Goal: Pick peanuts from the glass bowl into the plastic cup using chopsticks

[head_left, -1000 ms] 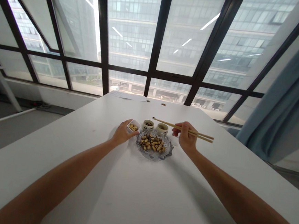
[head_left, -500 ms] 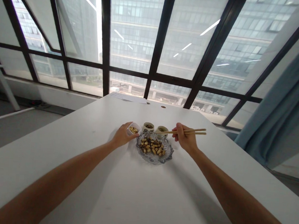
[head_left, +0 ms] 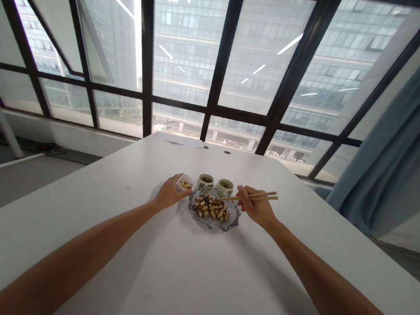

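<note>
My left hand [head_left: 168, 192] is closed around the side of a small white cup [head_left: 185, 182] that has pale nuts, perhaps peanuts, in it. Beside it stands a scalloped clear glass bowl [head_left: 233, 221] holding a mix of light peanuts [head_left: 215, 210] and smaller dark pieces. In my right hand [head_left: 254, 204] is a pair of wooden chopsticks [head_left: 265, 195]; their tips reach left over the bowl, at the nuts. Whether a nut is between the tips is too small to tell. Two cream cups with dark markings, a left cup [head_left: 205, 180] with dark contents and a right cup [head_left: 225, 187], stand behind the bowl.
All of this stands on a white table [head_left: 171, 276]. Papers [head_left: 178, 139] and two small round brown things lie at its far end, by the window frames. A blue curtain [head_left: 388, 157] hangs on the right.
My right hand has moved down and left, bringing the chopstick tips from above the bowl's back rim down to the nuts. My left hand stays on the small white cup. The view shifted slightly.
</note>
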Demonstrator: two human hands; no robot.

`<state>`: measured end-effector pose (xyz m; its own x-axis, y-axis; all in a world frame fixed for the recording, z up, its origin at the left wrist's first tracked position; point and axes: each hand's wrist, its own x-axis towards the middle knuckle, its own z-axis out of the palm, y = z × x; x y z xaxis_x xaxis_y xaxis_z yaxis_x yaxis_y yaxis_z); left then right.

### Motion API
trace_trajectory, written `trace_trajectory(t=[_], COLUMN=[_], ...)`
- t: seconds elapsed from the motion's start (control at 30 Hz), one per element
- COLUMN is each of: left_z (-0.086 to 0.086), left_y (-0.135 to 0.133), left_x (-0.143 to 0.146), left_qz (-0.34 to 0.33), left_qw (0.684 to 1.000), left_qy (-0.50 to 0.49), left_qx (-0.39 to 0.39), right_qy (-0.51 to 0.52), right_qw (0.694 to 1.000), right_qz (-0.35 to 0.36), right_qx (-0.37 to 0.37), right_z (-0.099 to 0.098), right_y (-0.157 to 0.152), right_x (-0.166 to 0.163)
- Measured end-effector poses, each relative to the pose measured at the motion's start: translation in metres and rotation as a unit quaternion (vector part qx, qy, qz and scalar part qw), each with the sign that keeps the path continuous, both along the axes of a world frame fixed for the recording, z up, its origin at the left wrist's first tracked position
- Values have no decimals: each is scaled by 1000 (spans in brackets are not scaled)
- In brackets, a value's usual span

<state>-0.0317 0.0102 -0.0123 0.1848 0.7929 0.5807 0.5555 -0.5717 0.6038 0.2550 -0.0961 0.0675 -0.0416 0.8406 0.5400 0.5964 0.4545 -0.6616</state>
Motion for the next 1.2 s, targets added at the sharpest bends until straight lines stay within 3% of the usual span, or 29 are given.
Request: trace_trajectory(t=[0.27, 0.53, 0.63, 0.77, 1.2], left_z=[4, 2, 1, 3, 6], left_y=[-4, -2, -2, -3, -4], left_x=[2, 0, -2, -2, -2], left_qz=[2, 10, 11, 4, 7], left_qw=[1000, 1000, 999, 999, 999], left_qy=[-5, 2, 3, -4, -6], left_qx=[-7, -23, -31, -34, -46], right_qy=[227, 390, 406, 405, 309], right_qw=[973, 920, 912, 913, 951], right_qz=[-35, -43, -41, -34, -23], right_qx=[7, -21, -37, -32, -3], right_z=[-4, -54, -65, -66, -60], right_y=[-13, -19, -19, -21, -33], right_x=[3, 10, 8, 2, -7])
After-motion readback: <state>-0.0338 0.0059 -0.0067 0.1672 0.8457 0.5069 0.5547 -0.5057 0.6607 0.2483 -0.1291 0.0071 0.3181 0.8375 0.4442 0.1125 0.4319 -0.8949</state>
